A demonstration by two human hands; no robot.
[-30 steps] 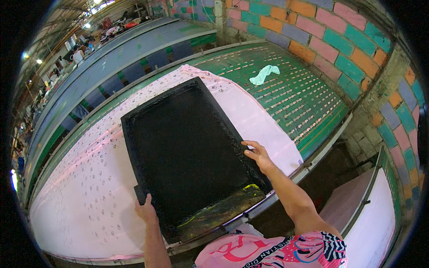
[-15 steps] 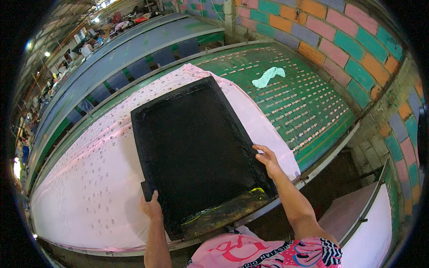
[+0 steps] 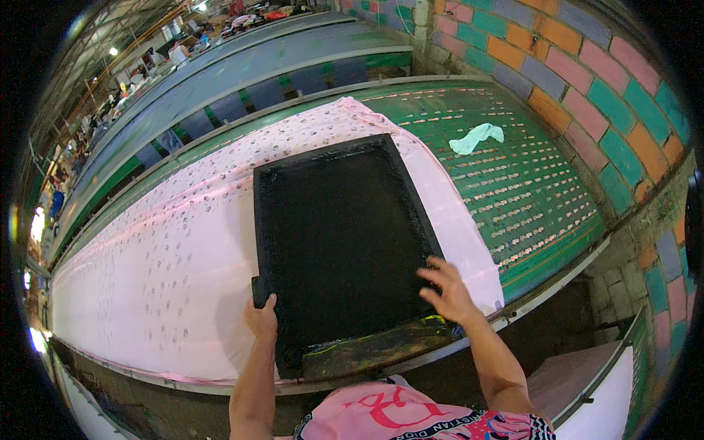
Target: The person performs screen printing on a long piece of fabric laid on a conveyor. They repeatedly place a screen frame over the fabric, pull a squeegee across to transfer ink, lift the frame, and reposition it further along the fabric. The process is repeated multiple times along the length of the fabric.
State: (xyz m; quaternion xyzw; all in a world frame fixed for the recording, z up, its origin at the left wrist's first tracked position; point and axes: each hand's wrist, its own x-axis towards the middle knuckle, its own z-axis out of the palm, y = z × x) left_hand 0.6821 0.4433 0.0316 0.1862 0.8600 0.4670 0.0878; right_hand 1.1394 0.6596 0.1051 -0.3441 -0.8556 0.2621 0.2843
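L hand [image 3: 262, 317] grips blk frame [image 3: 343, 242], L side.

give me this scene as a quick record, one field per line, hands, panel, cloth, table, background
left hand: gripping the left edge of the black framed panel, toward its near end
right hand: fingers spread at the panel's right edge; contact unclear
panel: over the pale pink cloth, yellow smears at its near end
cloth: small dark marks, spread on the green table
table: rows of pale marks; mint-green rag lying beyond the cloth's right edge
background: long blue tables, multicoloured brick wall at right
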